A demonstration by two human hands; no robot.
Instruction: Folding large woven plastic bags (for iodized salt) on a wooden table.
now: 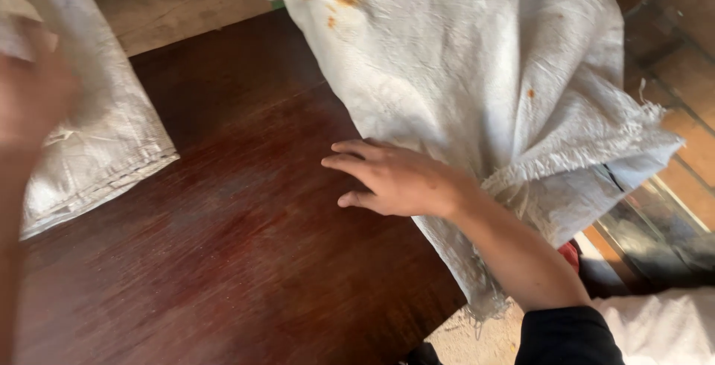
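Two white sacks (477,74) (97,134); right hand (395,180) flat, fingers spread; left hand (30,97) blurred, cannot tell.

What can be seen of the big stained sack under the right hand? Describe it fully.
The big white sack looks like woven plastic, creased and slack, with orange-brown stains near its top. Its frayed, gathered end lies at the right, loose threads hanging. It lies draped over the right side of the dark wooden board. The right hand rests flat at its edge, fingers spread, without a grip.
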